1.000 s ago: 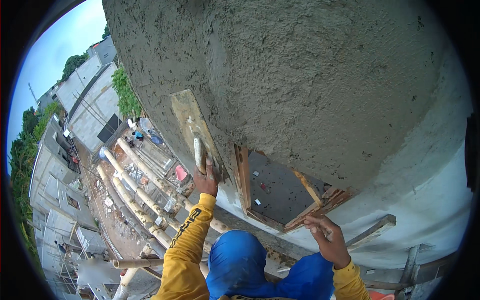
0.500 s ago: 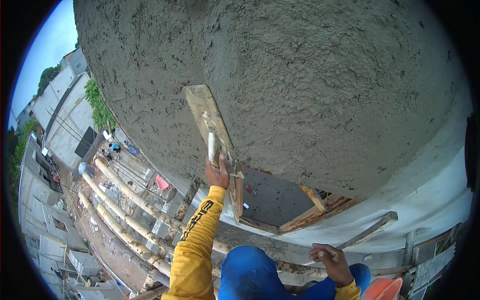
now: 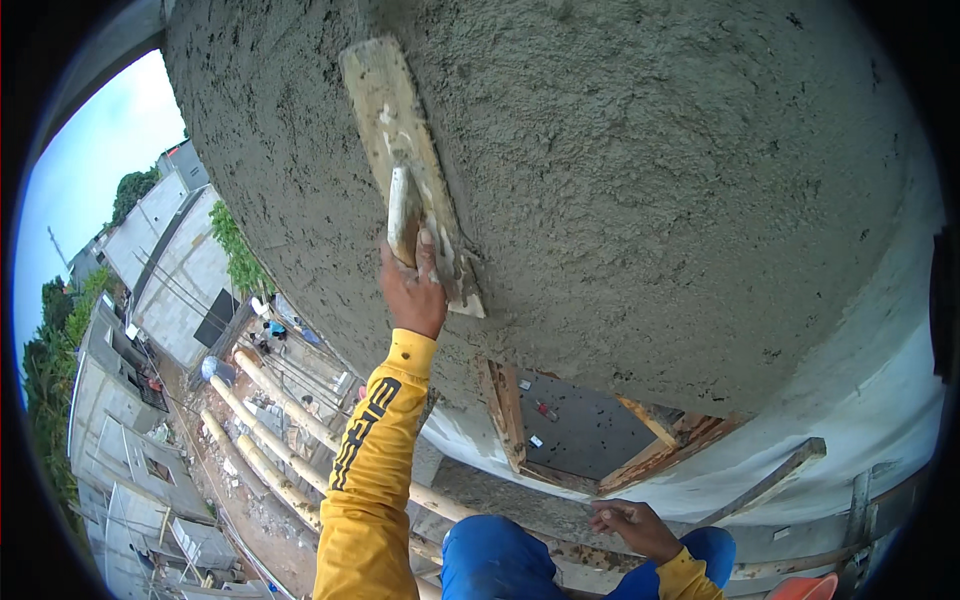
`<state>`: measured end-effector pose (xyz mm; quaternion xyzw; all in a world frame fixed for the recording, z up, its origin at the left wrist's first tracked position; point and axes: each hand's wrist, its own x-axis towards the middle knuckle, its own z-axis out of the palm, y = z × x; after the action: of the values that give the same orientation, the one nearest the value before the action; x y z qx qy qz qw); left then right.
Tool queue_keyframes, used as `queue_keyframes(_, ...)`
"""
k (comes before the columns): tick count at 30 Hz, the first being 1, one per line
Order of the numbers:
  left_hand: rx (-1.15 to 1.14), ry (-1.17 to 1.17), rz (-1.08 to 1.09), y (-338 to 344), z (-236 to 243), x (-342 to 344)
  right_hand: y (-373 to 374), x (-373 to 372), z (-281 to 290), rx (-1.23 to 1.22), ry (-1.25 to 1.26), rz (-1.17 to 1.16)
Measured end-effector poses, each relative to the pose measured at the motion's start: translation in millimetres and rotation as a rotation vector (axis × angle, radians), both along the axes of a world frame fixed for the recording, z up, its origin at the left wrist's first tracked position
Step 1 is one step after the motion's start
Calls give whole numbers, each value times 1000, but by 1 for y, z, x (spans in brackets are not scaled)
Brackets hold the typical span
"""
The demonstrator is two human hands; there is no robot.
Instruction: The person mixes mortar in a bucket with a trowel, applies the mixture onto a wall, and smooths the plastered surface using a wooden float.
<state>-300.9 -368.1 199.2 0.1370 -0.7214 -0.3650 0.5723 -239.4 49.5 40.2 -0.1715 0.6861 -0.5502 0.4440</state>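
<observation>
My left hand [image 3: 413, 292] grips the pale handle of a long rectangular float [image 3: 385, 110], whose worn, mortar-smeared board lies along the rough grey plaster surface [image 3: 640, 190]. The float's lower end is above a square opening [image 3: 585, 435] edged with rough timber. My right hand [image 3: 635, 528] is low at the right, below that opening, fingers loosely bent and apart with nothing visible in them, near my blue-clad knee [image 3: 705, 560].
Bamboo poles [image 3: 280, 395] run below me at the left, over a rubble-strewn ground with buildings and small figures of people [image 3: 275, 330]. A timber piece [image 3: 760, 480] juts from the white wall at lower right, near an orange container [image 3: 805, 590] at the bottom edge.
My left hand and the float have risen up the plastered surface. My right hand is lower than a second ago, away from the timber edge of the opening. The view has shifted.
</observation>
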Motion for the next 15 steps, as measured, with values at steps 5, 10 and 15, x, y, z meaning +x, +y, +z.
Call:
queue_keyframes(5,130,-82,91,-7,-115,18,30,-2,-63,251,-54,106)
queue_keyframes(10,118,-35,20,-1,-16,13,39,0,-90,116,409,142)
queue_keyframes(15,-97,88,73,-31,141,-1,21,-2,-78,153,236,64)
